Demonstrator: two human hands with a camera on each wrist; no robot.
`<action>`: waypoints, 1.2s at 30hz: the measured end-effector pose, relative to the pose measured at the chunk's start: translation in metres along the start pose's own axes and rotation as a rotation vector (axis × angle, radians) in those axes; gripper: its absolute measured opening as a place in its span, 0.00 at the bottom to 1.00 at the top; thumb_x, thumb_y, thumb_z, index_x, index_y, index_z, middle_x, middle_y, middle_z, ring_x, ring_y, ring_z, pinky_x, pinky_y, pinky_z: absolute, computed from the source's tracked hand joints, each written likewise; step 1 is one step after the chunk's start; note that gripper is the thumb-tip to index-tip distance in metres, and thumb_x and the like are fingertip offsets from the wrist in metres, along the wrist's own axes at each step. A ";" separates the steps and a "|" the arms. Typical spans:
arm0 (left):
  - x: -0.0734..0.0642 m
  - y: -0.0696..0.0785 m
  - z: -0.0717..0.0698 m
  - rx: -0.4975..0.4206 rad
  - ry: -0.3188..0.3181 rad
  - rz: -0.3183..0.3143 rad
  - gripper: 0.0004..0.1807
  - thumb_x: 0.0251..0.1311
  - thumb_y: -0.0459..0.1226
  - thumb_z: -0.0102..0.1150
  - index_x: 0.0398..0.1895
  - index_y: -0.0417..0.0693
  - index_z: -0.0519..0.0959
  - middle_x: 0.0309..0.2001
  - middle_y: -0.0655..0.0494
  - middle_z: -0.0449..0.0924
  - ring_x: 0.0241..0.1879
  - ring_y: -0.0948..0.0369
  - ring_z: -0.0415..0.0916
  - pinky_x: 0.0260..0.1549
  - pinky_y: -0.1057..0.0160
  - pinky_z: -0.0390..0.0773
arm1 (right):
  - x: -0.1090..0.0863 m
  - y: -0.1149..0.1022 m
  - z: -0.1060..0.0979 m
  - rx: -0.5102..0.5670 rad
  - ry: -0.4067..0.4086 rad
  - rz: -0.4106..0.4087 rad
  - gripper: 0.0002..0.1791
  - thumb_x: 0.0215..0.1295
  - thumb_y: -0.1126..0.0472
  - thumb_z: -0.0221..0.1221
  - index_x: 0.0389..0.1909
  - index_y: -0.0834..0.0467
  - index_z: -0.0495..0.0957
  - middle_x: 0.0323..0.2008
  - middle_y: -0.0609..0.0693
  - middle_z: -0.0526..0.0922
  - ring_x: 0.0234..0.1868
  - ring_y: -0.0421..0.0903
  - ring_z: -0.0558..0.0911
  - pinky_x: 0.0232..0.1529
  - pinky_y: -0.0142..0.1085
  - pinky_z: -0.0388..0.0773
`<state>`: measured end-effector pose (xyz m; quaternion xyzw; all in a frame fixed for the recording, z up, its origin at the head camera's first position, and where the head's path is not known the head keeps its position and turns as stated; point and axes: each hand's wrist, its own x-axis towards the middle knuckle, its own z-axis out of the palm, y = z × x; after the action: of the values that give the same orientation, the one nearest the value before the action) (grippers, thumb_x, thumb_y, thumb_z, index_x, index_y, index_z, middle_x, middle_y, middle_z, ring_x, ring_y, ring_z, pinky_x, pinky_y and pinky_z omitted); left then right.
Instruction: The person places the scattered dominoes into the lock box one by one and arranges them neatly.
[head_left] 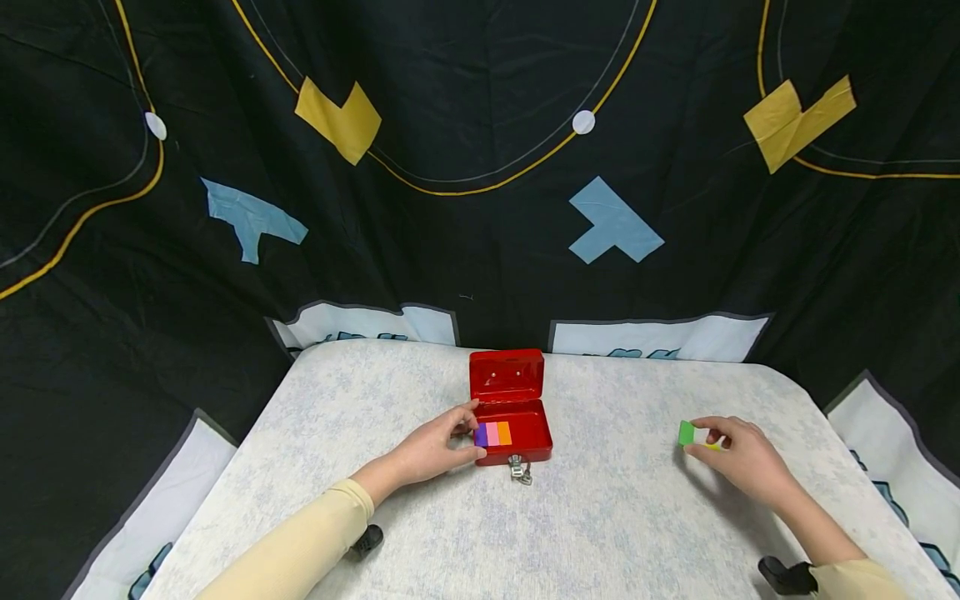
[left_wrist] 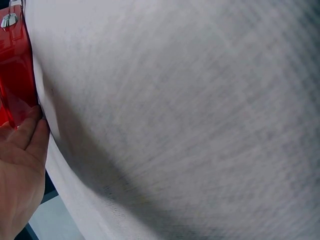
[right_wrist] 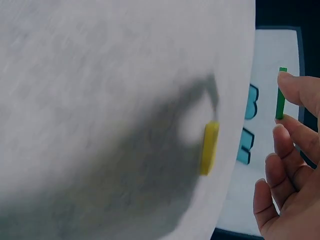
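Note:
A small red cash box (head_left: 528,429) stands on the table with its lid (head_left: 507,375) raised. Inside, along its left part, lie flat purple, pink and orange blocks (head_left: 492,433) side by side. My left hand (head_left: 431,442) grips the box's left end, thumb at the front corner and a finger near the hinge; some fingertips are hidden in the head view. Off to the right, my right hand (head_left: 742,458) pinches a thin green block (head_left: 686,433) by its edges, above the table. Below that hand a yellow block (right_wrist: 209,148) lies on the cloth.
A silver latch with a small padlock (head_left: 519,471) hangs at the box's front. The pale patterned cloth covers the table (head_left: 600,517), and a dark curtain (head_left: 480,267) rises behind its far edge.

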<state>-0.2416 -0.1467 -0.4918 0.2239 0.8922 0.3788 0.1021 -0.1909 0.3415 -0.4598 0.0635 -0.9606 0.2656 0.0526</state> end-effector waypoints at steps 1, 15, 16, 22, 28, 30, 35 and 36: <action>0.000 0.000 0.000 0.000 0.000 0.001 0.22 0.62 0.55 0.69 0.50 0.57 0.73 0.79 0.62 0.56 0.66 0.57 0.71 0.66 0.47 0.69 | 0.001 -0.002 0.001 0.008 -0.003 -0.001 0.28 0.65 0.46 0.69 0.58 0.61 0.81 0.36 0.49 0.76 0.39 0.49 0.71 0.35 0.41 0.69; 0.000 0.000 0.001 0.003 -0.003 0.006 0.22 0.62 0.55 0.68 0.50 0.57 0.73 0.79 0.61 0.56 0.66 0.57 0.72 0.66 0.48 0.69 | 0.016 -0.027 0.015 0.037 -0.027 -0.010 0.29 0.65 0.44 0.69 0.60 0.58 0.81 0.39 0.48 0.77 0.43 0.50 0.71 0.38 0.42 0.69; 0.000 0.000 0.001 0.004 -0.003 0.005 0.22 0.62 0.55 0.68 0.50 0.57 0.73 0.79 0.61 0.56 0.66 0.57 0.72 0.66 0.48 0.69 | 0.017 -0.029 0.016 0.041 -0.026 -0.013 0.28 0.65 0.44 0.69 0.60 0.58 0.81 0.39 0.48 0.77 0.43 0.50 0.71 0.38 0.42 0.69; 0.000 0.001 0.001 0.007 -0.003 0.003 0.22 0.62 0.55 0.68 0.50 0.56 0.73 0.80 0.60 0.56 0.66 0.57 0.72 0.66 0.48 0.70 | 0.023 -0.037 0.021 0.057 -0.033 -0.044 0.27 0.65 0.45 0.69 0.60 0.56 0.81 0.38 0.46 0.76 0.43 0.49 0.70 0.38 0.42 0.69; 0.000 0.001 0.000 0.016 -0.001 -0.003 0.22 0.62 0.55 0.68 0.50 0.57 0.72 0.79 0.61 0.56 0.65 0.57 0.72 0.64 0.48 0.71 | 0.029 -0.047 0.028 0.073 -0.041 -0.052 0.27 0.65 0.46 0.69 0.59 0.55 0.81 0.38 0.46 0.76 0.43 0.49 0.71 0.39 0.43 0.69; 0.000 0.001 0.000 0.018 0.000 -0.001 0.22 0.62 0.55 0.68 0.50 0.58 0.72 0.79 0.61 0.56 0.66 0.57 0.72 0.65 0.48 0.70 | 0.031 -0.051 0.030 0.081 -0.044 -0.053 0.26 0.64 0.46 0.70 0.59 0.55 0.81 0.38 0.46 0.76 0.43 0.49 0.71 0.39 0.43 0.69; 0.000 0.000 0.000 0.017 0.002 0.004 0.21 0.62 0.55 0.69 0.49 0.57 0.72 0.79 0.61 0.56 0.66 0.57 0.72 0.65 0.48 0.70 | 0.036 -0.059 0.036 0.095 -0.050 -0.071 0.25 0.64 0.47 0.70 0.58 0.54 0.82 0.37 0.46 0.76 0.42 0.49 0.71 0.39 0.43 0.69; 0.000 0.000 0.000 0.016 0.002 0.002 0.22 0.62 0.55 0.69 0.49 0.57 0.72 0.79 0.61 0.56 0.66 0.56 0.72 0.65 0.48 0.70 | 0.037 -0.061 0.037 0.095 -0.050 -0.075 0.25 0.64 0.46 0.70 0.58 0.54 0.82 0.37 0.46 0.76 0.42 0.49 0.71 0.39 0.43 0.69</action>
<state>-0.2418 -0.1465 -0.4917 0.2254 0.8950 0.3719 0.0989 -0.2206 0.2676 -0.4557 0.1086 -0.9448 0.3071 0.0357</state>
